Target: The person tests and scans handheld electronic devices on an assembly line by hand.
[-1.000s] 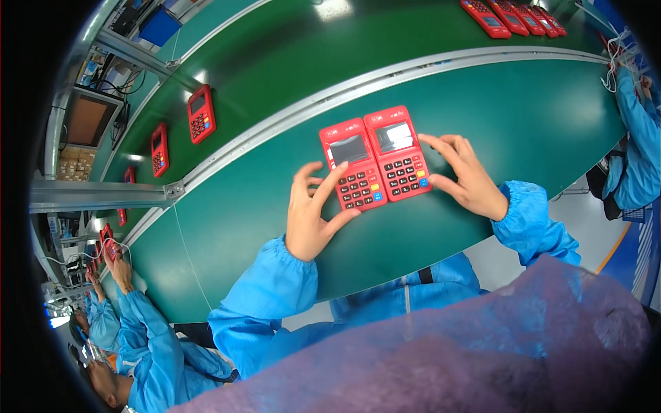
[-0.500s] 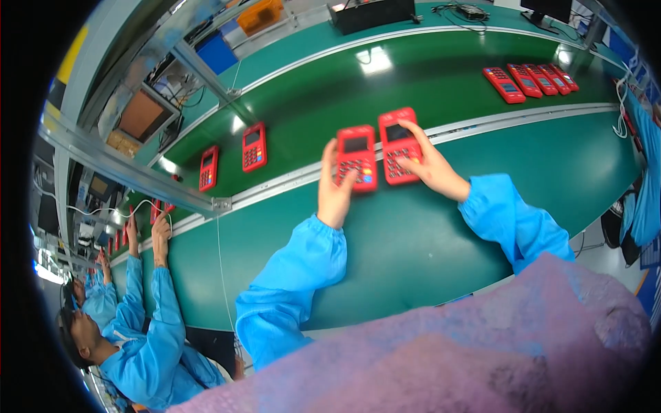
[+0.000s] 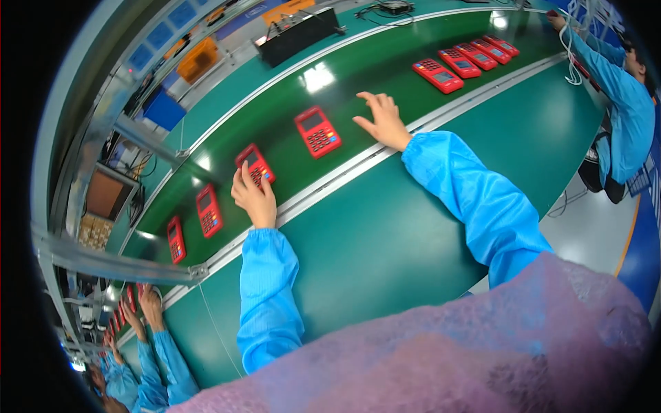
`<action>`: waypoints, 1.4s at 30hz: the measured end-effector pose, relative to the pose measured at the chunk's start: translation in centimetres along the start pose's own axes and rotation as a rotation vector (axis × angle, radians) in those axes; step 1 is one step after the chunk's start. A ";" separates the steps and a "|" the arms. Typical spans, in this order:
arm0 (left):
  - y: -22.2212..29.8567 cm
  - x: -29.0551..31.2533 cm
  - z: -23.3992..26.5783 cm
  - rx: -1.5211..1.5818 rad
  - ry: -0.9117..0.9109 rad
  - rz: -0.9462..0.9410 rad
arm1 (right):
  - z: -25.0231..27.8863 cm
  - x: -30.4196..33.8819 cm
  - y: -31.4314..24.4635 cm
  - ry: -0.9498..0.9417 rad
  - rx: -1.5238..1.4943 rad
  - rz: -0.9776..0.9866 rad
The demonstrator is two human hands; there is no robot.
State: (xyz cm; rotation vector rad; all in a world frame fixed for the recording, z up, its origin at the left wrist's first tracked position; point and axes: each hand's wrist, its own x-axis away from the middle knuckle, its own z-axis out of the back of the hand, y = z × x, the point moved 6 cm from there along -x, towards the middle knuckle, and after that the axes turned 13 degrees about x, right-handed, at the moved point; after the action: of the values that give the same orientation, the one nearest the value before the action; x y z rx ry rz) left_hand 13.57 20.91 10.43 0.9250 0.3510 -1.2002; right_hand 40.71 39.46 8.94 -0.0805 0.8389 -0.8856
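In the head view, my left hand [image 3: 256, 201] is on a red payment terminal [image 3: 252, 157] lying on the green conveyor belt [image 3: 365, 76]. Its fingers lie along the terminal's left edge and its thumb is on the keypad, partly covering the lower half. My right hand [image 3: 385, 124] hovers over the belt with fingers apart and nothing in it. Between my hands another red payment terminal [image 3: 318, 132] lies face up, its screen toward the far side, touched by neither hand.
Two red terminals [image 3: 209, 210] lie farther left and several red terminals [image 3: 438, 76] at the far right. A metal rail [image 3: 330, 180] separates belt and green worktop [image 3: 358, 234]. Co-workers' hands [image 3: 150, 307] are at left; a person in blue [image 3: 623, 117] stands right.
Both terminals have moved from the near rail onto the belt, leftward in view. My right hand has let go of its terminal and lifted away; my left hand stays on the other. The view has turned rightward.
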 end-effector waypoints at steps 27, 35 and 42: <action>35.1 -6.2 -33.2 -0.237 -0.724 -0.879 | 11.4 -2.7 30.7 0.204 0.144 -0.573; 34.3 -5.3 -21.8 0.127 -0.583 -0.766 | 8.8 -4.5 27.4 -0.247 0.679 -0.520; 32.9 1.9 -10.7 0.046 -0.604 -0.573 | 7.4 -6.2 29.2 -0.286 0.744 -0.516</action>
State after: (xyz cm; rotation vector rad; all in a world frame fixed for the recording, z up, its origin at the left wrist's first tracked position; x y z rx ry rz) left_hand 46.43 30.10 16.64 0.4634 0.0947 -1.9491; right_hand 62.62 60.94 6.46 0.2335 0.1770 -1.5836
